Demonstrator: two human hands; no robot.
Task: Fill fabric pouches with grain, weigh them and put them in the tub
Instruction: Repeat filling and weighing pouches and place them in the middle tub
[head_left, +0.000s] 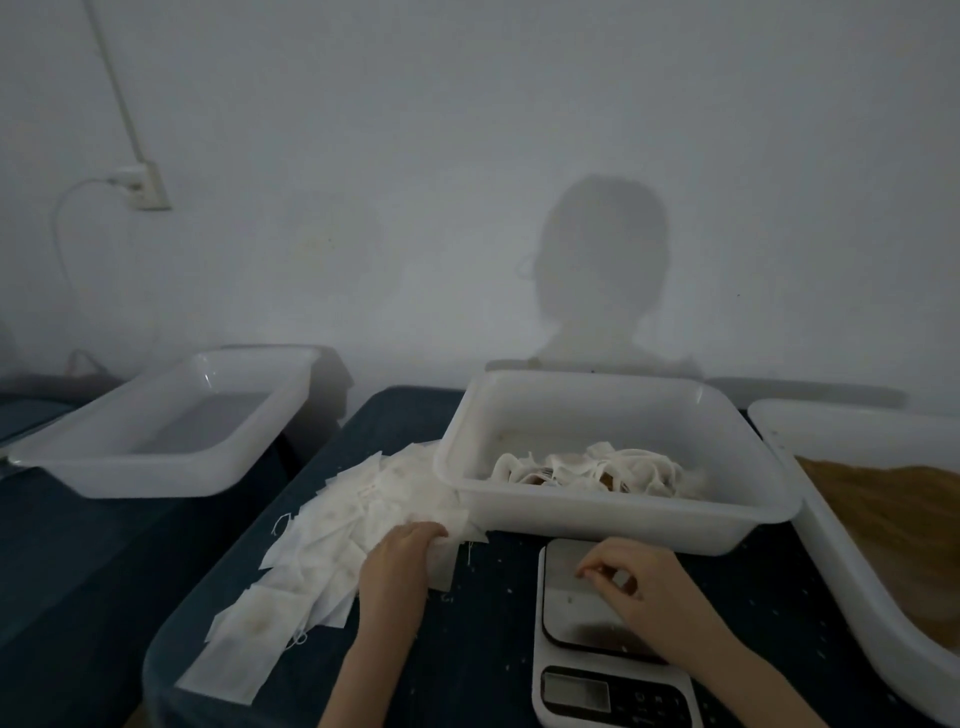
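A heap of flat white fabric pouches (322, 540) lies on the dark table, left of centre. My left hand (400, 561) grips one pouch at the heap's right edge. My right hand (634, 582) hovers over the plate of the small scale (587, 613), its fingers curled with thumb and forefinger pinched together; whether they hold anything I cannot tell. Behind the scale stands a white tub (613, 514) with several filled, tied pouches (592, 473) in it. Brown grain (893, 525) fills a white tub (831, 535) at the right edge.
A second white tub (156, 467), with nothing in it, sits on a lower surface at the left. The scale's display and buttons (618, 696) face me at the bottom. Loose crumbs dot the table (488, 649). A wall socket (143, 189) with a cable is up left.
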